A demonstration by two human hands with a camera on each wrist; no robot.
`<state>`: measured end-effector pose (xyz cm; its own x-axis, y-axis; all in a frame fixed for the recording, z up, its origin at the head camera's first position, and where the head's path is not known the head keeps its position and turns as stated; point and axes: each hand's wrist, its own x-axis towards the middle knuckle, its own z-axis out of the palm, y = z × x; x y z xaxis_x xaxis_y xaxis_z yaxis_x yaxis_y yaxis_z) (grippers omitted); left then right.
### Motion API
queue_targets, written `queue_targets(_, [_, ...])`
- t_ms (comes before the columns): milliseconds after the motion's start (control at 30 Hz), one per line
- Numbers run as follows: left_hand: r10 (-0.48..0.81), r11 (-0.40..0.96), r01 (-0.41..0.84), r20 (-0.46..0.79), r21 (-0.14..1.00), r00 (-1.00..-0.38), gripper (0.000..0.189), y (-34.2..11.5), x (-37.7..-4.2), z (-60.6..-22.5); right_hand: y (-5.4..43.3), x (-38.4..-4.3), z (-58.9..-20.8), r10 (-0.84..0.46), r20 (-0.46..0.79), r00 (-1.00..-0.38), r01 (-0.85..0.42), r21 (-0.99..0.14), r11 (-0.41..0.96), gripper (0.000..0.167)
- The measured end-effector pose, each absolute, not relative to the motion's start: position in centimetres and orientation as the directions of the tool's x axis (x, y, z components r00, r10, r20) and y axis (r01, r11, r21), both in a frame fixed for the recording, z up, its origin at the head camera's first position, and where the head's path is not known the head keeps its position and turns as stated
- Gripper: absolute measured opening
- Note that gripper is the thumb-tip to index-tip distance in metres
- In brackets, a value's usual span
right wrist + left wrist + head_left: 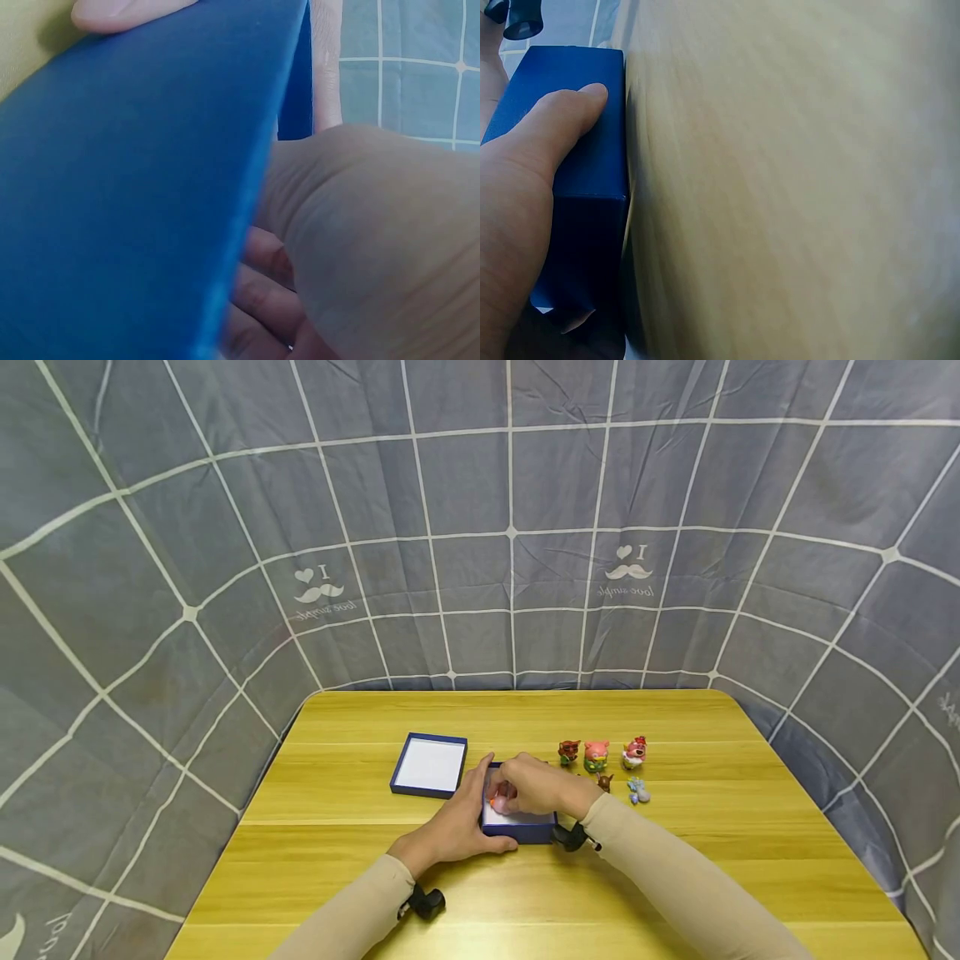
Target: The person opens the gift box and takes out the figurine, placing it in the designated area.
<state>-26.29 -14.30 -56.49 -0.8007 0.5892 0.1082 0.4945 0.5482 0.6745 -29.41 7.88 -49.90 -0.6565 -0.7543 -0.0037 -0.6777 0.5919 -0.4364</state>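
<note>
A dark blue box [525, 833] with a white inside stands on the table, its top uncovered. My left hand [457, 822] grips it from the left, thumb on the near wall and fingers toward the far side. In the left wrist view the thumb [570, 112] lies flat against the blue wall. Reaching in over the box's right side, my right hand [536, 785] pinches a small pale pink figurine [501, 804] with a bit of orange, low inside the box. In the right wrist view the box wall [135, 172] hides the fingertips and the figurine.
Left of the box lies a shallow blue lid [431, 764], white inside up. To the right stand a red-brown figurine [568, 752], a pink and green one [596, 756] and a red-topped one [633, 752]. Nearer are a brown figurine [605, 782] and a blue-grey one [639, 791].
</note>
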Motion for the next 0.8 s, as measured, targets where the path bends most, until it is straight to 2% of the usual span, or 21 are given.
queue_targets(800, [0.593, 0.543, 0.511, 0.127, 0.666, -0.795, 0.143, -14.32, -26.18, -56.39, 7.87, -29.32, -49.72, -0.746, -0.012, -0.666, -0.666, -0.441, 0.602, 0.011])
